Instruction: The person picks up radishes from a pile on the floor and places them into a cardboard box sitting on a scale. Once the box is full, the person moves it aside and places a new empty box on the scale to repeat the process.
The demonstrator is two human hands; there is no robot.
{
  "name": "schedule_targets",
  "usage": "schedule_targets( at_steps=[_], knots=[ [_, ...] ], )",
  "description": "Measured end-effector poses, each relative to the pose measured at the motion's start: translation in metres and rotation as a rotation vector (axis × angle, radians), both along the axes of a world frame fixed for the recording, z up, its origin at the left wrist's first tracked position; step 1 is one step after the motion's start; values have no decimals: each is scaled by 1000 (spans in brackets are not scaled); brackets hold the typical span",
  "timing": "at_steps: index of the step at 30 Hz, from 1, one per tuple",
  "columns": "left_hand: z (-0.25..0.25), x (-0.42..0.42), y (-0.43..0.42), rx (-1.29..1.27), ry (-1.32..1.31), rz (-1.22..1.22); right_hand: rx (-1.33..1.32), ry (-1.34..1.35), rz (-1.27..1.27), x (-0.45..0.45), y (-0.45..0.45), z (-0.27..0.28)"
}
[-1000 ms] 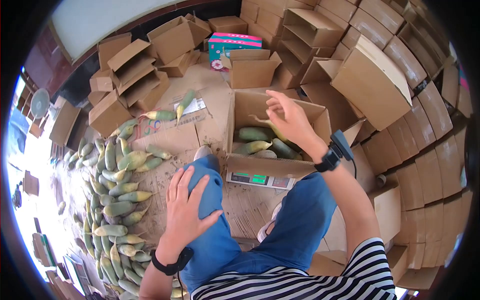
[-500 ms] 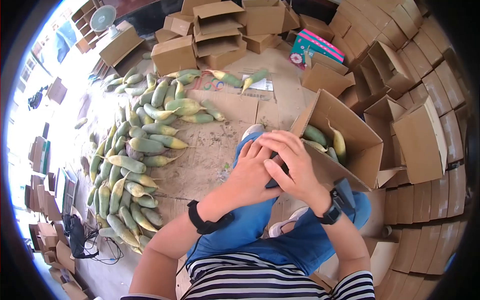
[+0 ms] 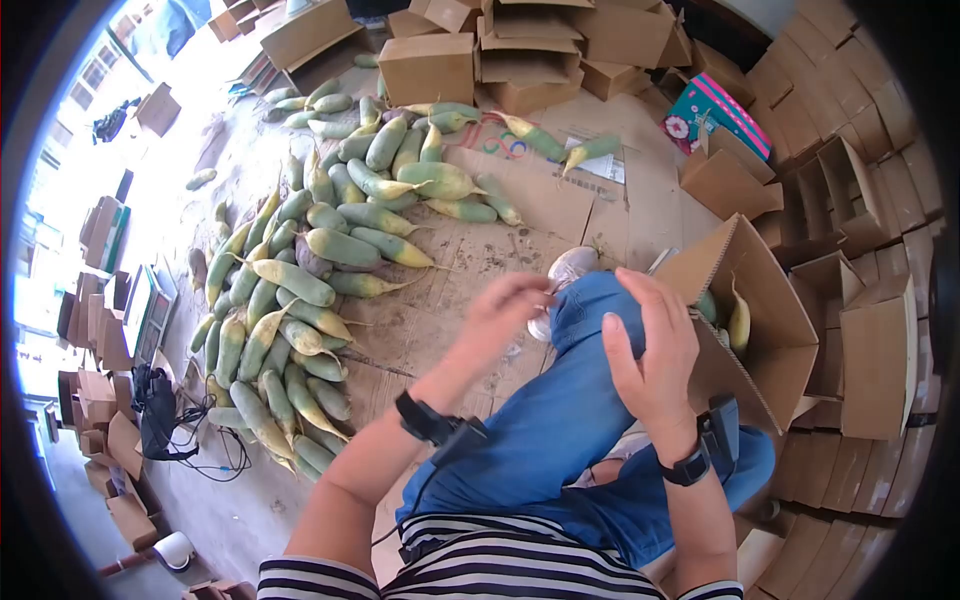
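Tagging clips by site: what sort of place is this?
Probably a produce packing room: green radishes heaped loose, an open carton holding more, and stacked cardboard boxes at right.

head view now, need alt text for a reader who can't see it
A person's left hand, blurred, and open right hand are apart near a jeans-clad knee, nothing visible in either. Green radishes lie heaped at left; at right, an open box holds more, with cartons stacked beyond.
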State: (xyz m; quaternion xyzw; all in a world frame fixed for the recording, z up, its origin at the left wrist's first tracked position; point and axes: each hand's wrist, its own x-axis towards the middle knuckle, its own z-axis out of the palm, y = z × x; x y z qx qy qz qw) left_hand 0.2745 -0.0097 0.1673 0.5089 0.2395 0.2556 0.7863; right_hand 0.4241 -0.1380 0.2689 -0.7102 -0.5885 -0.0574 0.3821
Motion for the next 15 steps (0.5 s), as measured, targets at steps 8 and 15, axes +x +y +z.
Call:
schedule_targets(
  at_steps=[8, 15],
  knots=[
    [-245, -185, 89, -164, 887, 549, -81, 8, 9, 2, 6, 0],
    [-302, -301, 104, 215, 1217, 1058, -116, 9, 13, -2, 8, 2]
  ],
)
